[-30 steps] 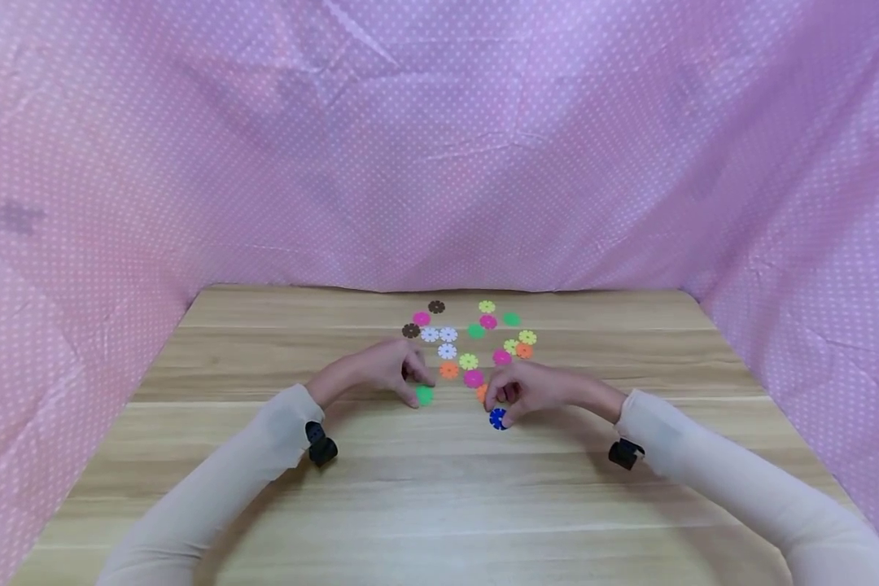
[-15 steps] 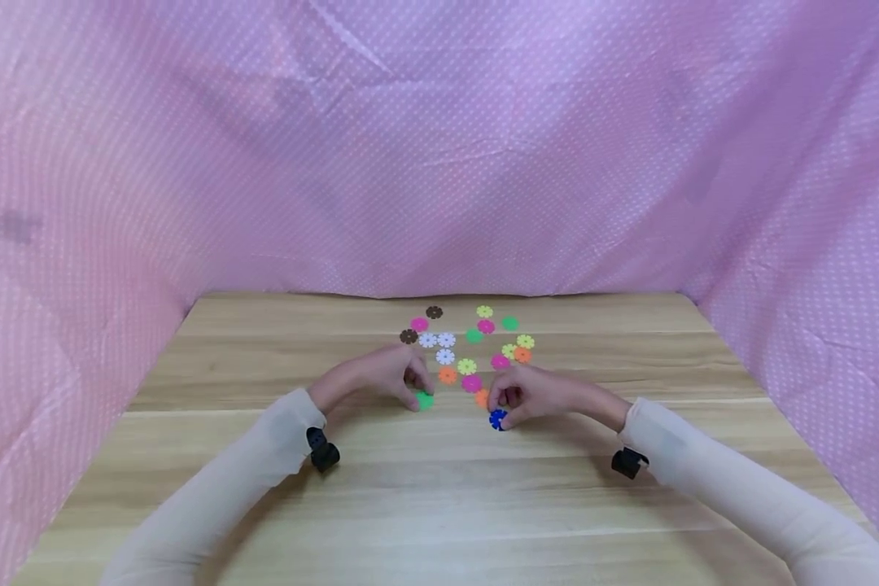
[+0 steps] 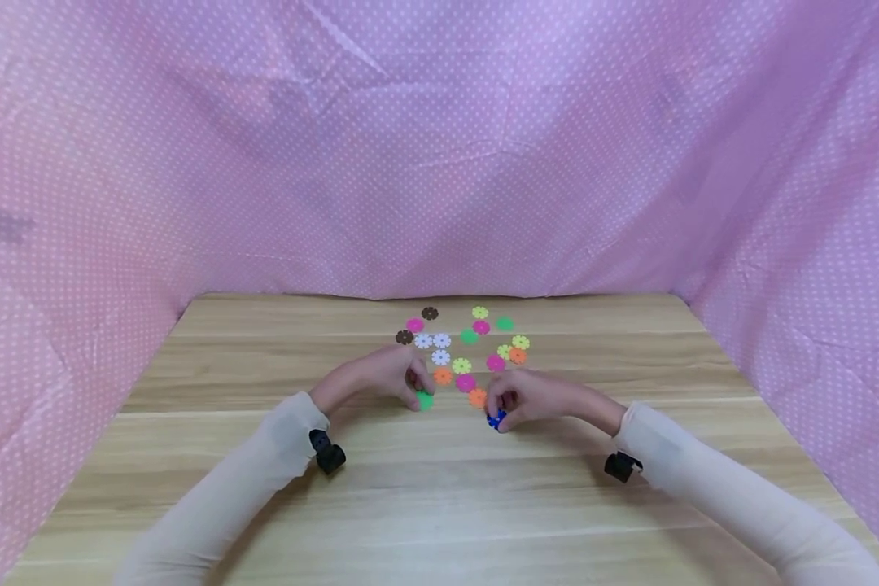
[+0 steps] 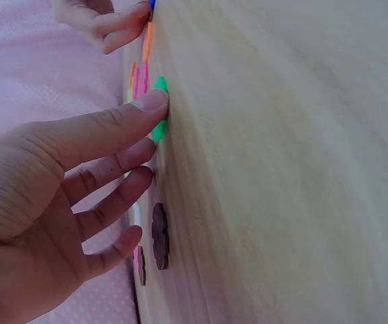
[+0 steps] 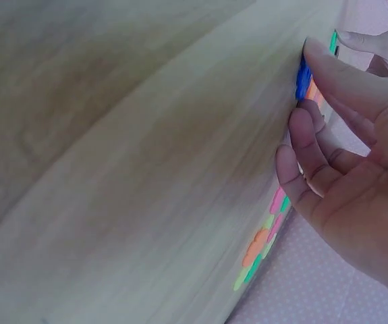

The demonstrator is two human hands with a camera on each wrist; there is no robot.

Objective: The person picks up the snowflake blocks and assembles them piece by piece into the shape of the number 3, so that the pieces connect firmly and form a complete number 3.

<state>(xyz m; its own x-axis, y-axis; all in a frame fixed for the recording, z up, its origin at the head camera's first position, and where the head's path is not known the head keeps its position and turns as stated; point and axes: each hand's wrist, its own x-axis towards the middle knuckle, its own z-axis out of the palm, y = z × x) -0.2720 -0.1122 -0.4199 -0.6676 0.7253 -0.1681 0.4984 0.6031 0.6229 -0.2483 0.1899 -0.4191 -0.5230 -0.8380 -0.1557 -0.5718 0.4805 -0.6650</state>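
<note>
My left hand (image 3: 391, 376) pinches a green notched plastic disc (image 3: 426, 400) between thumb and fingers, low at the table. In the left wrist view the thumb covers the middle of this green disc (image 4: 160, 128), which is seen nearly edge-on. To its right, my right hand (image 3: 531, 398) pinches a blue notched disc (image 3: 495, 419), partly hidden by the fingertips. The right wrist view shows the thumb and index finger at either end of the blue disc (image 5: 303, 79). An orange disc (image 3: 478, 398) lies just behind the right fingertips.
Several loose discs lie beyond the hands on the wooden table (image 3: 425, 505), among them brown (image 3: 404, 337), white (image 3: 441, 357), pink (image 3: 465, 383) and yellow (image 3: 461, 366) ones. A pink dotted curtain (image 3: 439, 163) encloses the back and sides.
The blue disc has turned slightly in my right hand and shows less of its face. My left hand stays at the green disc. The head view has shifted a little.
</note>
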